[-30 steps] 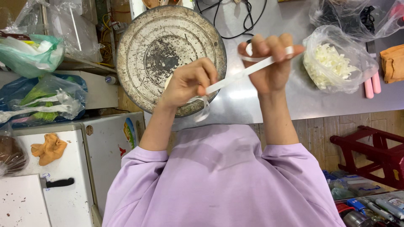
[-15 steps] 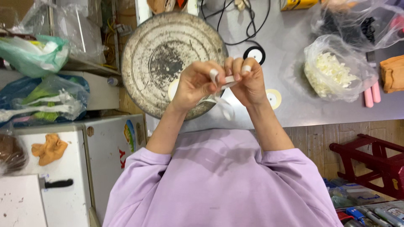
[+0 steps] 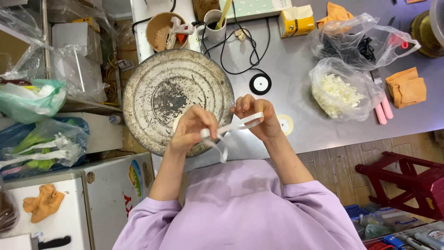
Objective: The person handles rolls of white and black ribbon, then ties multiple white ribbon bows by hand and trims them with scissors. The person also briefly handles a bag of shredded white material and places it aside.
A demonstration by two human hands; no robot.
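Head view, looking down. My left hand (image 3: 194, 129) and right hand (image 3: 252, 115) are raised close together over the near edge of the grey table (image 3: 296, 69). Both pinch a white ribbon strip (image 3: 238, 125): it spans from left fingers to right, with a loose tail hanging below the left hand. Possibly a loop forming, hard to tell. Round worn metal disc (image 3: 178, 99) lies just behind the left hand; bag of white pieces (image 3: 337, 92) sits well right.

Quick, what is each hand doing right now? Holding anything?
Left hand: closed, pinching one end of the white ribbon.
Right hand: closed, with the same ribbon across its fingers.
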